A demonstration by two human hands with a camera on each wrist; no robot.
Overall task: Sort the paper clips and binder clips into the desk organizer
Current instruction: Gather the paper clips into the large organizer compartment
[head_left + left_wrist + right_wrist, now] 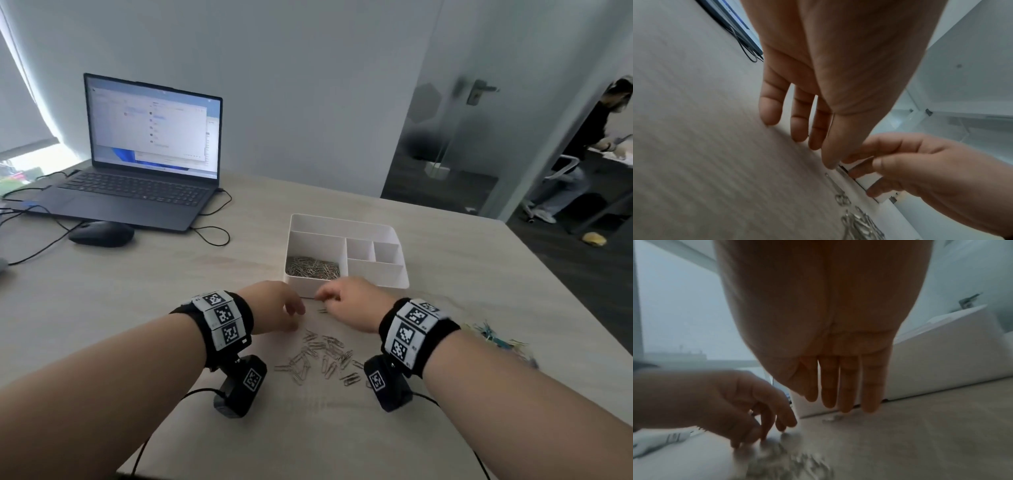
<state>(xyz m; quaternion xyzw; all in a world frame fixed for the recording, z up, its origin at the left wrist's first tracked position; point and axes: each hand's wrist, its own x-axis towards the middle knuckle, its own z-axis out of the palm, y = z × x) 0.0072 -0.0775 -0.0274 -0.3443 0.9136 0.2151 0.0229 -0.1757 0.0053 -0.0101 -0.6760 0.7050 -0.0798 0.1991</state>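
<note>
A white desk organizer [376, 274] stands mid-table; its large left compartment holds a heap of silver paper clips [313, 267], and the other compartments look bare. Several loose silver paper clips [322, 358] lie scattered on the table between my wrists. A small clip [322, 311] lies between my hands, just in front of the organizer. My left hand [291, 310] [807, 134] points its straight fingers down at the table and holds nothing. My right hand [330, 298] [842, 399] hovers by the organizer's front wall with fingers hanging straight, also empty. A blurred pile of coloured clips [493, 334] lies at the right.
An open laptop [147, 154] and a black mouse [101, 233] sit at the back left with cables [212, 233] trailing. The table's right edge [565, 308] runs close to the coloured clips. A person [582, 154] stands beyond the glass door.
</note>
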